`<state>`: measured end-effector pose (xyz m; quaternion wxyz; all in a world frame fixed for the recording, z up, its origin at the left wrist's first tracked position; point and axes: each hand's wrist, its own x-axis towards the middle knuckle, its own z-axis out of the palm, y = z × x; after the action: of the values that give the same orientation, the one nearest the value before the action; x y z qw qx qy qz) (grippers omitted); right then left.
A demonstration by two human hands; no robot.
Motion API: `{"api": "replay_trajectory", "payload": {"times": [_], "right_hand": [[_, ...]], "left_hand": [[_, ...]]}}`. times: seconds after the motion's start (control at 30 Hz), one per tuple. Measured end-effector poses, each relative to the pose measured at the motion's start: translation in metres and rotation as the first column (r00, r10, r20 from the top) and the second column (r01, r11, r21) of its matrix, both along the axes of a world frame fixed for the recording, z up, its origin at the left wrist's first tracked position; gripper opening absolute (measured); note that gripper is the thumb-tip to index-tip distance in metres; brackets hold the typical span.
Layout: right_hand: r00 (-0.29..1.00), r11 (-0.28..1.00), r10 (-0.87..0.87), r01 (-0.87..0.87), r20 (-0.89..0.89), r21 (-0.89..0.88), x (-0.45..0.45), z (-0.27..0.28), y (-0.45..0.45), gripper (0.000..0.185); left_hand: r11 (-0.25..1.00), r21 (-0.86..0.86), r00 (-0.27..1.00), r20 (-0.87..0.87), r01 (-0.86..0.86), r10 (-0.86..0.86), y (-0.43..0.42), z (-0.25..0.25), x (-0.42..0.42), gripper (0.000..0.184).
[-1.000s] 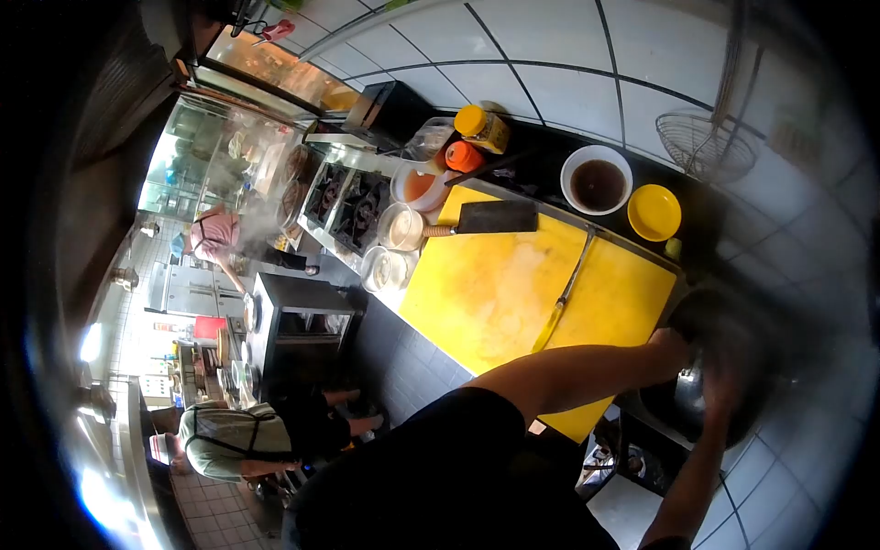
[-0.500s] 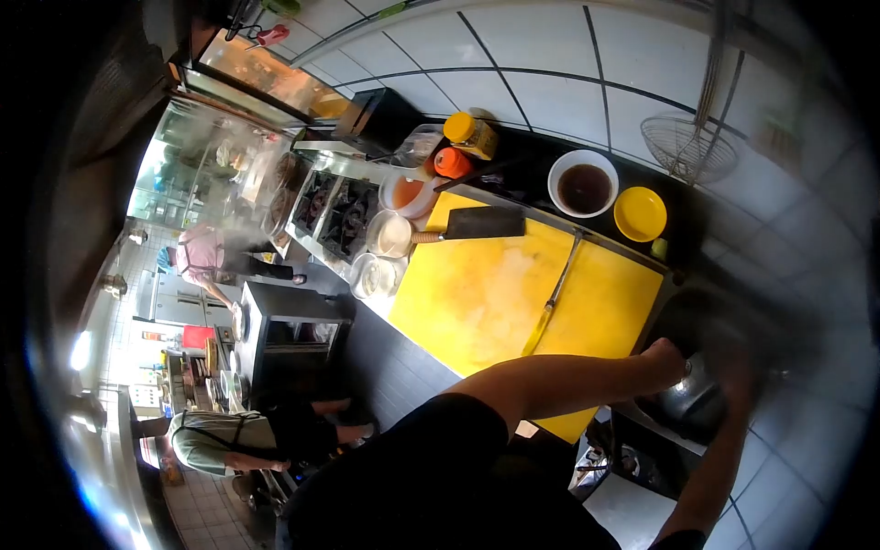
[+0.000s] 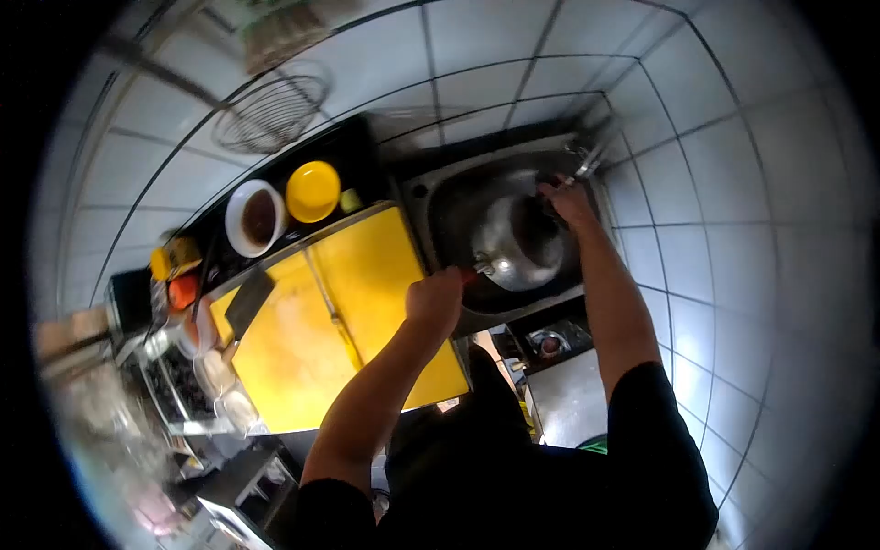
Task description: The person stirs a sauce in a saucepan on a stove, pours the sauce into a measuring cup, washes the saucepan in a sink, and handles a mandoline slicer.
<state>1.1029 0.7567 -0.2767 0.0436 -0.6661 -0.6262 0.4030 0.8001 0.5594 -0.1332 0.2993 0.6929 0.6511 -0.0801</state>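
Observation:
A silver metal pan (image 3: 521, 266) sits tilted in the metal sink (image 3: 442, 234), part of its inside dark. My left hand (image 3: 436, 301) is closed around the pan's handle, a reddish piece of which shows beyond the fingers. Over the far right of the sink, my right hand (image 3: 566, 200) has its fingers curled beside the pan's upper rim. Something dark is at those fingertips, too unclear to name. The tap (image 3: 587, 165) is just beyond that hand.
Left of the sink lies a yellow cutting board (image 3: 293, 339) with a cleaver (image 3: 247, 305) and a long thin tool (image 3: 339, 325) on it. Behind it stand a bowl of dark liquid (image 3: 257, 218) and a yellow dish (image 3: 313, 192). A wire strainer (image 3: 275, 110) hangs on the tiled wall.
The view has turned right toward the sink, and the co-workers have slid mostly out of sight. My left hand stays at the pan's handle; my right hand, blurred before, is now near the tap.

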Motion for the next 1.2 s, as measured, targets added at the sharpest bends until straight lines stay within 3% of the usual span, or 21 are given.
{"api": "replay_trajectory", "payload": {"times": [0.1, 0.2, 0.27, 0.33, 0.43, 0.57, 0.63, 0.73, 0.8, 0.83, 0.87, 0.9, 0.93, 0.97, 1.03, 1.07, 1.17, 1.2], "right_hand": [[0.928, 0.933, -0.335, 0.351, -0.165, 0.082, -0.013, 0.054, -0.009, 0.068], [0.959, 0.915, -0.269, 0.284, -0.091, 0.287, -0.003, 0.061, 0.014, 0.063], [0.84, 0.864, -0.378, 0.471, -0.39, 0.176, 0.002, 0.055, 0.023, 0.049], [0.725, 0.825, -0.462, 0.563, -0.51, 0.054, 0.009, 0.058, 0.033, 0.046], [0.709, 0.783, -0.559, 0.622, -0.429, 0.007, 0.01, 0.074, 0.034, 0.049], [0.875, 0.897, -0.383, 0.429, -0.297, 0.105, 0.025, 0.051, 0.044, 0.044], [0.97, 0.919, -0.244, 0.225, 0.017, 0.323, 0.057, -0.001, 0.044, 0.054], [0.986, 0.992, -0.043, 0.023, 0.16, 0.122, 0.037, 0.038, 0.017, 0.066], [0.982, 0.996, 0.084, -0.089, 0.169, 0.024, 0.021, 0.07, 0.002, 0.074], [0.974, 0.99, 0.141, -0.141, 0.175, -0.015, 0.016, 0.089, -0.005, 0.078], [0.96, 0.986, 0.117, -0.143, 0.254, 0.089, 0.029, 0.065, -0.005, 0.078], [0.956, 0.991, 0.126, -0.133, 0.265, 0.008, 0.022, 0.079, -0.011, 0.079], [0.921, 0.977, 0.133, -0.183, 0.366, 0.105, 0.032, 0.062, -0.014, 0.081], [0.913, 0.952, 0.207, -0.27, 0.351, 0.141, 0.053, 0.048, -0.019, 0.081], [0.845, 0.913, 0.347, -0.403, 0.408, 0.059, 0.044, 0.065, -0.03, 0.08], [0.793, 0.908, 0.394, -0.414, 0.465, -0.064, 0.025, 0.097, -0.043, 0.079], [0.783, 0.841, 0.539, -0.518, 0.31, -0.155, 0.019, 0.112, -0.086, 0.07], [0.709, 0.794, 0.608, -0.535, 0.357, -0.289, 0.018, 0.091, -0.098, 0.068]], "left_hand": [[0.999, 0.0, 0.999, -0.021, -0.045, 0.045, -0.006, 0.006, 0.012, 0.014], [0.995, 0.055, 0.997, 0.011, -0.081, 0.081, -0.011, 0.018, 0.017, 0.016], [0.992, 0.076, 0.995, 0.009, -0.103, 0.103, -0.01, 0.028, 0.019, 0.017], [0.992, 0.049, 0.993, 0.01, -0.117, 0.117, -0.011, 0.03, 0.017, 0.019], [0.99, 0.062, 0.992, 0.018, -0.126, 0.125, -0.013, 0.028, 0.014, 0.02], [0.986, 0.07, 0.989, 0.018, -0.149, 0.148, -0.017, 0.031, 0.01, 0.02], [0.989, 0.079, 0.992, 0.044, -0.124, 0.121, -0.021, 0.025, 0.008, 0.022], [0.995, -0.037, 0.995, -0.04, -0.096, 0.094, -0.02, 0.043, 0.007, 0.016], [0.983, 0.054, 0.983, 0.059, -0.177, 0.174, -0.031, 0.043, 0.004, 0.012], [0.986, 0.012, 0.986, 0.017, -0.166, 0.166, -0.029, 0.055, 0.005, 0.012], [0.988, 0.015, 0.989, 0.005, -0.151, 0.151, -0.031, 0.046, 0.004, 0.012], [0.986, 0.014, 0.986, 0.03, -0.167, 0.166, -0.034, 0.05, 0.001, 0.012], [0.985, 0.017, 0.983, 0.059, -0.174, 0.173, -0.037, 0.058, -0.003, 0.013], [0.984, 0.022, 0.981, 0.09, -0.176, 0.173, -0.038, 0.065, -0.006, 0.014], [0.988, -0.035, 0.987, 0.062, -0.149, 0.151, -0.047, 0.079, -0.018, 0.018], [0.99, -0.068, 0.991, 0.044, -0.124, 0.127, -0.05, 0.084, -0.023, 0.021], [0.987, 0.066, 0.982, 0.135, -0.144, 0.134, -0.073, 0.073, -0.039, 0.023], [0.982, 0.091, 0.983, 0.098, -0.165, 0.156, -0.084, 0.068, -0.046, 0.022]]}}
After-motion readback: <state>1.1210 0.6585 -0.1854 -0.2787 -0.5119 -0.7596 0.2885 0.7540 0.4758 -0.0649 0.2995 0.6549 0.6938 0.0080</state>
